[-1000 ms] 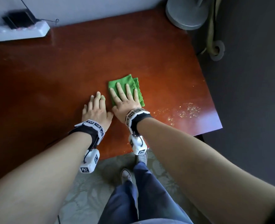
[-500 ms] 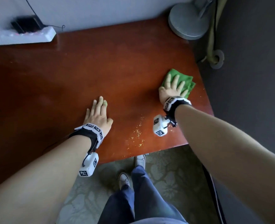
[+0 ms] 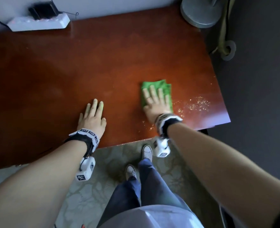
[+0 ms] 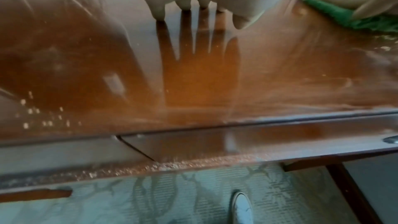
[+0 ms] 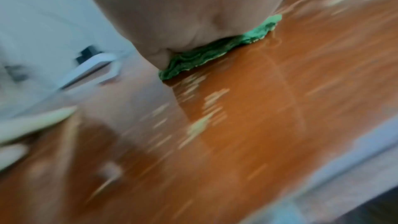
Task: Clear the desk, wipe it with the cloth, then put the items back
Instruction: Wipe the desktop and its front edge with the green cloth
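The right hand presses flat with straight fingers on the green cloth near the counter right front corner, the left hand rests flat, so I think the crumbs beside need one gathering sweep.

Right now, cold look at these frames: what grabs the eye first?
The bright green cloth stands out, pressed flat under the right hand near the desk's right front. Just right of it, pale crumbs lie scattered toward the corner. The left hand rests flat on bare wood at the front edge.
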`<state>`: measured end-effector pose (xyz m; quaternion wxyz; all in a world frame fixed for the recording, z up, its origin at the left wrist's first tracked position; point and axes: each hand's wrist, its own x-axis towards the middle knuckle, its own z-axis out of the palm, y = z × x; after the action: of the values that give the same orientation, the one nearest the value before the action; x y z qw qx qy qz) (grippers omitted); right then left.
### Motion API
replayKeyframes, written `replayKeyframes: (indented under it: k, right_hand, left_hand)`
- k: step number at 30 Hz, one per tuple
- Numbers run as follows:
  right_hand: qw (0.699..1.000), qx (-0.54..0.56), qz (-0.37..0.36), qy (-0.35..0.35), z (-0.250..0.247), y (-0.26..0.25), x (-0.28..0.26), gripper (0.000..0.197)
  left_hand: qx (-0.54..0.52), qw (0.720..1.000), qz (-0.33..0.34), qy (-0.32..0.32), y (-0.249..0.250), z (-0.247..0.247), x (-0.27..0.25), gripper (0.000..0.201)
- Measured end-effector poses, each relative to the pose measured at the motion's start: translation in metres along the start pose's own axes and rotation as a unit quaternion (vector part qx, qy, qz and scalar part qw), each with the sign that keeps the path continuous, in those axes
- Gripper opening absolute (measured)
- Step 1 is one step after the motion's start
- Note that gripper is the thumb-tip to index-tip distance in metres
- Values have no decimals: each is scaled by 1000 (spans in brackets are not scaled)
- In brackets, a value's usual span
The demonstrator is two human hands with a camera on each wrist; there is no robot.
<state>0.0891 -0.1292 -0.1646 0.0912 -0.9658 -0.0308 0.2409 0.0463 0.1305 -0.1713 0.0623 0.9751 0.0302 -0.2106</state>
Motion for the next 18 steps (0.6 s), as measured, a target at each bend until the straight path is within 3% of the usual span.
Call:
replayKeyframes:
  k: [3,5,7,10,12,15,18]
  right_hand:
    - [991,50,127,10,-15,54,-2,71]
    - [982,78,170,1,-18,49,-4,70]
    - [989,59,132,-3,-7,11,-11,72]
    - [999,-6,-40,-35,29,-79,-41,76]
    - [992,-28,-103,-67,52,-123,-64,73]
    - [990,-41,-114,-72,61,-108,-75,71]
    - [999,-16,-37,-16,48,-39,-75,75]
  left_hand:
    - [-25,1000,-7,-3,10,11,-16,67]
    - [-39,999,-1,-12,13,16,-26,69]
    - [-43,999,11,-21,12,18,-34,69]
    - [-49,998,35,-15,7,14,-36,69]
    - [-47,998,42,-23,4,11,-35,69]
    - [-44,997,42,-44,2,9,-35,67]
    - [-52,996,35,-64,5,5,-36,65]
